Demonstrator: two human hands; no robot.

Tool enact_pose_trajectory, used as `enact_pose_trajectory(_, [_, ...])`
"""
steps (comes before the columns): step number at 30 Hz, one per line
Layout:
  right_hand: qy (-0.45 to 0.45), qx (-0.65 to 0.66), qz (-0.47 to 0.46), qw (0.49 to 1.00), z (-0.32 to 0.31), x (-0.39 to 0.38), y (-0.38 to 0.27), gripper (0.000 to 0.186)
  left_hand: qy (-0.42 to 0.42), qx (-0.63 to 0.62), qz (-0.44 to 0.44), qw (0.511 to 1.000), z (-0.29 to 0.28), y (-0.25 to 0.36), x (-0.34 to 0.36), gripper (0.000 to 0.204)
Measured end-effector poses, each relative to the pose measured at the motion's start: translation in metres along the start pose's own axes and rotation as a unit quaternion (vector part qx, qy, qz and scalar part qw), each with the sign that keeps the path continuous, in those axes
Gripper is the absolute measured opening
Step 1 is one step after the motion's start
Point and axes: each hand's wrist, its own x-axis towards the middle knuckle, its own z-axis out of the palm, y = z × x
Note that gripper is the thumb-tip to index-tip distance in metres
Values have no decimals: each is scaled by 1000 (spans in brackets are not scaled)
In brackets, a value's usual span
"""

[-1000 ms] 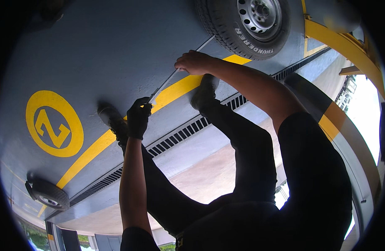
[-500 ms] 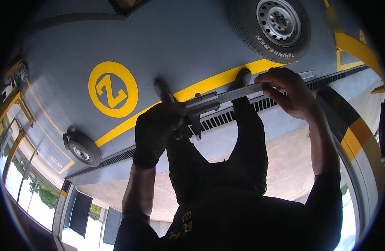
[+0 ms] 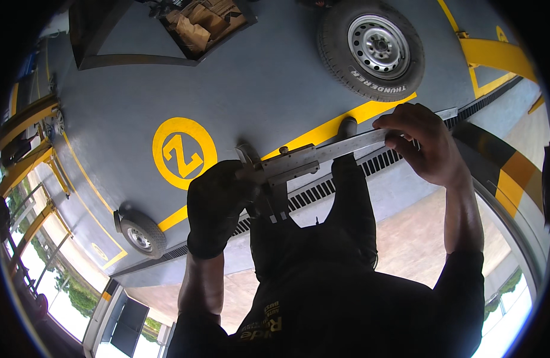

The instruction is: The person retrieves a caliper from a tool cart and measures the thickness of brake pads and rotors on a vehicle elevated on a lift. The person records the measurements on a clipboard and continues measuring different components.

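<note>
The floor point(image 3: 245, 89) is grey painted concrete, with a yellow line point(image 3: 340, 122) across it and a yellow circle mark point(image 3: 184, 153) with a symbol inside. Next to the line a long drain grate point(image 3: 323, 190) runs along the floor. A big tyre on a silver steel rim point(image 3: 372, 48) lies flat on the floor at the top, and a smaller wheel point(image 3: 140, 234) lies at the lower left. At the top edge there is a dark frame with crumpled brown paper or cardboard point(image 3: 197, 27) inside.

The person holds a large metal vernier caliper point(image 3: 314, 156) in front of the body, above the two dark shoes. The caliper is almost horizontal, a little higher on the right side. The left hand point(image 3: 218, 203) wears a black glove, and its grip is closed around the jaw end of the caliper, where the short jaws point down. The right hand point(image 3: 421, 140) is bare, and its fingers are closed on the long beam, near the far right end. Both hands carry the tool in the air, well above the floor, and the caliper touches nothing else.
</note>
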Motion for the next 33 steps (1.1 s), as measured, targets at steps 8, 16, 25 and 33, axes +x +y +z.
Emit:
enact_pose_trajectory(8, [38,24,-15,999,-3,-14,-12,31,4,-39,4,999,-10,15,-11,17])
enact_pose_trajectory(16, [55,18,-11,998,-6,-21,-23,31,6,-74,-57,996,-20,29,-12,31])
enact_pose_trajectory(25, [52,4,1,999,-15,-38,-21,29,-6,-190,-99,977,-10,39,-8,31])
enact_pose_trajectory(33, [59,99,37,993,-19,-51,-40,22,-98,-299,-189,930,-28,82,-6,30])
